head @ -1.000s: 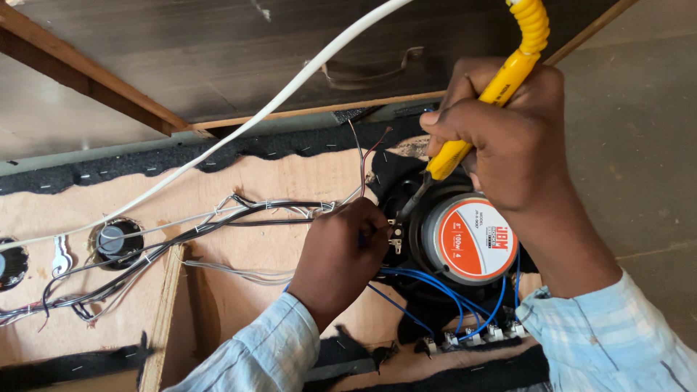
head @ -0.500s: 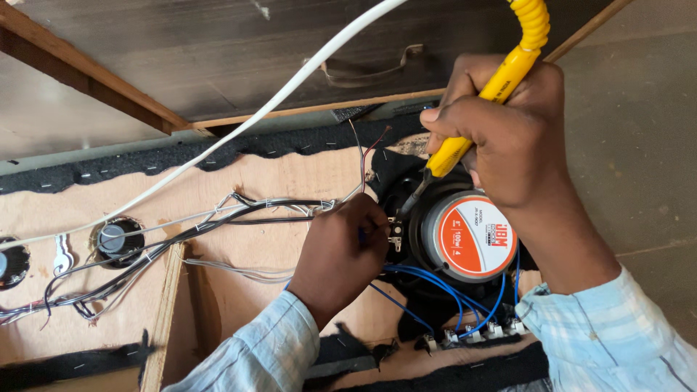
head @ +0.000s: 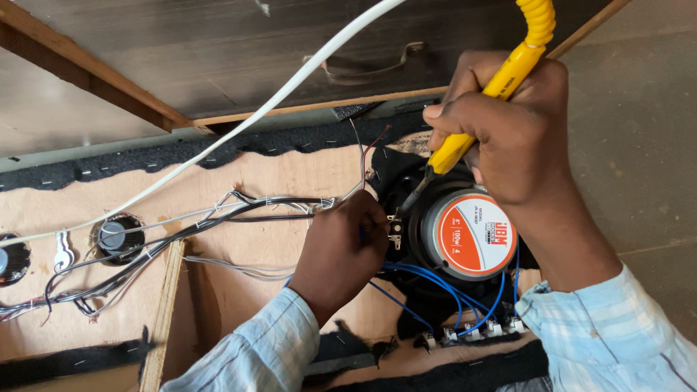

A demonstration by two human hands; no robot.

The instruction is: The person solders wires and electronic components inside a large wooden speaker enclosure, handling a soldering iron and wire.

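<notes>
Yellow soldering iron (head: pixel 501 87) in right hand (head: pixel 508 138) grip — left hand (head: pixel 348 247) pinches wire at speaker (head: pixel 465 232).

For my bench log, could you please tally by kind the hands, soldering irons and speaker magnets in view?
Hands: 2, the left hand at the speaker's terminal and the right hand gripping the iron.
Soldering irons: 1, the yellow soldering iron.
Speaker magnets: 2, the large orange-labelled magnet and the small magnet.
Total: 5.

Both arms wear long shirt sleeves of pale blue cloth with a faint white check. The left hand (head: pixel 341 254) is bare, with no glove, ring or watch showing. The right hand (head: pixel 508 127) is bare too, its cuff wide and loose.
</notes>
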